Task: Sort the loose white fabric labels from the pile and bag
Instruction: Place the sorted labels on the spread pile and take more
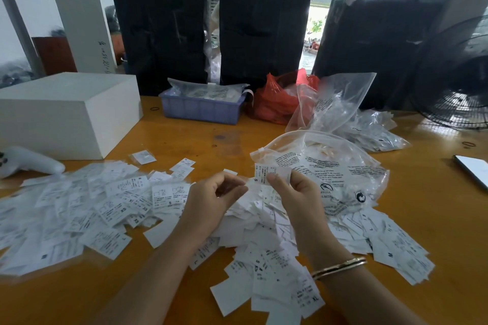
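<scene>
Loose white fabric labels (pixel 111 208) printed with sizes lie spread over the orange table, with a thicker pile (pixel 264 240) under my wrists. A clear printed plastic bag (pixel 340 166) lies just beyond my hands, with labels inside. My right hand (pixel 293 192) pinches a white label marked S (pixel 264 173) between thumb and fingers, held up above the pile. My left hand (pixel 214 198) hovers beside it with fingers loosely curled and nothing visible in its grasp.
A white box (pixel 66 111) stands at the left with a white handheld device (pixel 29 161) by it. A blue tray (pixel 200 108), a red bag (pixel 277 103) and more clear bags (pixel 364 124) sit behind. Black bundles and a fan (pixel 456 82) line the back; a phone (pixel 472 169) lies right.
</scene>
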